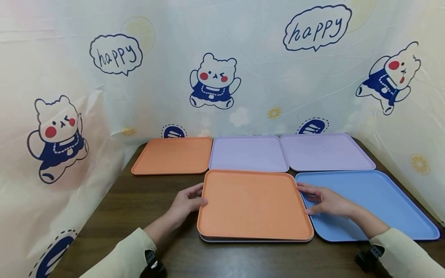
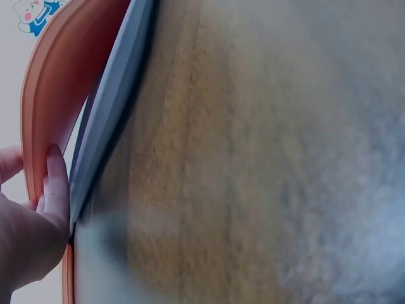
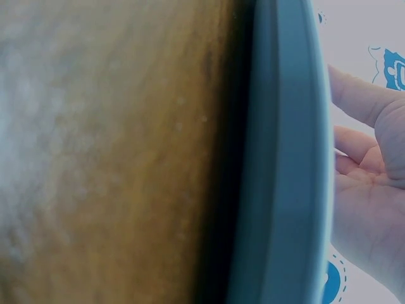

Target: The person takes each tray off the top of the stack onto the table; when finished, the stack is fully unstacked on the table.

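Observation:
In the head view an orange tray lies slightly raised at its near edge over a pale greyish tray, whose near rim alone shows. My left hand pinches the orange tray's left edge, thumb on top. In the left wrist view, its fingers reach beneath the orange rim, in the gap above the pale tray. My right hand holds the orange tray's right edge by the fingertips, above a blue tray. In the right wrist view a bluish rim partly hides that hand's fingertips.
Along the back of the dark wooden table lie another orange tray and two lavender trays, side by side. A printed cloth hangs behind the table and down its sides.

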`<state>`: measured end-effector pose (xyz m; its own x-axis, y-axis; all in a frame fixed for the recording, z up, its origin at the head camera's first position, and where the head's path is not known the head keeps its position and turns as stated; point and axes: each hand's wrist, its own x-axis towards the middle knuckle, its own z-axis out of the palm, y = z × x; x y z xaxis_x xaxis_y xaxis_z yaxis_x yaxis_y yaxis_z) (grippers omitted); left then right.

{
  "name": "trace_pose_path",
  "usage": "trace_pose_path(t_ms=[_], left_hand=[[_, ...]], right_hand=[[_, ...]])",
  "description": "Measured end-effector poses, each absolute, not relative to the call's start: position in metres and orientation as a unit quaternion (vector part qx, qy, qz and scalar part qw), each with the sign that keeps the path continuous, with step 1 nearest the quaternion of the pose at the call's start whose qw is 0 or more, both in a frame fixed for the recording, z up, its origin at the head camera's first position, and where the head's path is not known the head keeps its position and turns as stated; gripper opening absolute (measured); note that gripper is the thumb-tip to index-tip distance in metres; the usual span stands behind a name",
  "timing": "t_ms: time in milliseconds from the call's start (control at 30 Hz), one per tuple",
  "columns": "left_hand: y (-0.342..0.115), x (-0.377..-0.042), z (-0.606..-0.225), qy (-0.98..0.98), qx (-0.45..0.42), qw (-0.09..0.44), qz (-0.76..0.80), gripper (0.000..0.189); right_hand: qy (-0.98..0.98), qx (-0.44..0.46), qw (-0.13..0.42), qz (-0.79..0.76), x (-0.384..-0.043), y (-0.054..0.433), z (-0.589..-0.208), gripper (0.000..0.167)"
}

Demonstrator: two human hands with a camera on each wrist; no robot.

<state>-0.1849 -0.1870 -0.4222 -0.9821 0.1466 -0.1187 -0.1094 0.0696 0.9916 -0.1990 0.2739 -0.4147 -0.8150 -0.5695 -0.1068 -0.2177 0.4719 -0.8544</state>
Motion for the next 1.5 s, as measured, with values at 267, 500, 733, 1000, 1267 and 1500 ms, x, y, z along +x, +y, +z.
trace_pose_path(t_ms=[267,500,733,1000,1267,1500], left_hand=[[-0.189,-0.188,-0.419,0.709,-0.01,0.119,0.695,0.059],[-0.189,-0.188,-0.419,0.711,-0.026,0.108,0.695,0.055],[-0.191,-0.189,-0.42,0.713,-0.038,0.074,0.696,0.048],[-0.198,-0.188,-0.416,0.716,-0.05,0.041,0.695,0.048],[-0.218,-0.184,-0.404,0.734,-0.068,0.03,0.676,0.049],[-0.246,-0.182,-0.392,0.718,-0.074,0.017,0.692,0.053]], right_hand=[[0.836,-0.229,0.195,-0.458,-0.2,0.275,-0.415,0.081],[0.84,-0.231,0.19,-0.452,-0.199,0.273,-0.415,0.082],[0.839,-0.227,0.195,-0.453,-0.199,0.273,-0.416,0.082],[0.838,-0.226,0.198,-0.455,-0.2,0.274,-0.416,0.083],[0.84,-0.224,0.195,-0.455,-0.199,0.273,-0.416,0.084],[0.847,-0.21,0.193,-0.449,-0.197,0.272,-0.413,0.084]])
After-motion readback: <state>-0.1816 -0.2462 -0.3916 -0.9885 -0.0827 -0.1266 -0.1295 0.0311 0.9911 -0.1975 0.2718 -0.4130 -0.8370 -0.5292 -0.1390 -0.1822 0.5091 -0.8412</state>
